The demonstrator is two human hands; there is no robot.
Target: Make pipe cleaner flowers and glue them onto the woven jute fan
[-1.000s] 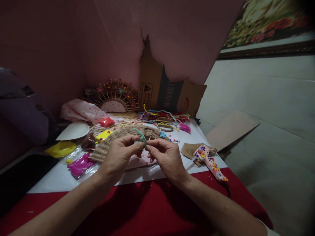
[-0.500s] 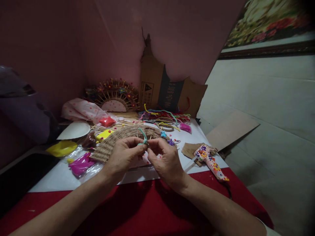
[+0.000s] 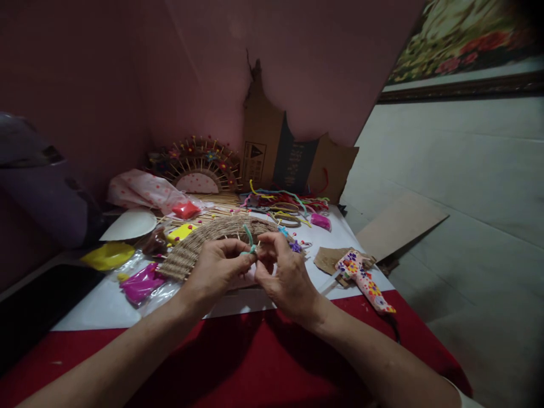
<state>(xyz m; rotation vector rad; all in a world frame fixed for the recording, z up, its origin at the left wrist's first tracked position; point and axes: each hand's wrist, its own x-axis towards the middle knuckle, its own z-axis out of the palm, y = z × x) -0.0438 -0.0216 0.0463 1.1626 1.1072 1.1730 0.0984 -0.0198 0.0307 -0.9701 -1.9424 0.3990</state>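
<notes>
My left hand (image 3: 216, 269) is closed, pinching a light-green strand (image 3: 252, 249) between thumb and fingertips. The strand is knotted or looped at the fingertips, and a short tail stands up from it. My right hand (image 3: 289, 277) is curled at the strand's other side, its index finger raised over the loop and its thumb below. Its exact grip is partly hidden. Under and behind both hands lies an arched woven twine piece (image 3: 182, 258) with small sticks poking from its edge. A blue flower (image 3: 283, 231) and a purple flower (image 3: 295, 246) sit at its right end.
A floral glue gun (image 3: 361, 277) rests at the right on a cardboard scrap (image 3: 329, 260). Coloured strands (image 3: 293, 201) and scissors (image 3: 287, 218) lie behind. Bagged magenta clay (image 3: 142, 283) is at left. A stick-and-flower arch (image 3: 198, 164) and torn cardboard (image 3: 259, 136) stand against the wall.
My right index finger has lifted away from the left fingertips, opening a small gap. The green strand has shifted slightly right and its loop shows more. My left hand keeps its pinch.
</notes>
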